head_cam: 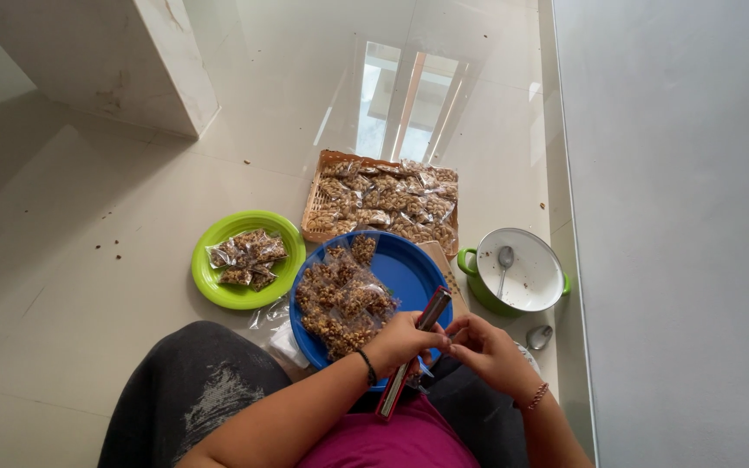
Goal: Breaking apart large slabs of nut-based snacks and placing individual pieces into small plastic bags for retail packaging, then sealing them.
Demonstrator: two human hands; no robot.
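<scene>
- Head view, hands: the left hand (399, 340) is closed around a long, narrow bar-shaped tool (414, 351) with a dark red edge, held slanting over the near rim of the blue basin. The right hand (484, 345) meets it from the right, fingers pinched together at the bar; whatever they pinch is too small to tell.
- Head view, blue basin (409, 270): on the floor just in front of the knees, its left half heaped with small clear packets of brown snack (340, 299); its right half is bare.
- Head view, green plate (218, 295): left of the basin, holding a few more packets (246, 256).
- Head view, woven tray (312, 212): beyond the basin, filled edge to edge with packets (392, 201).
- Head view, right side: a green pot with white interior (522, 282), holding a spoon (504, 260), with only crumbs left; a second spoon (539, 336) lies beside it.
- Progress, as judged: many packets lie filled and the pot looks almost empty, so the work appears well advanced.
</scene>
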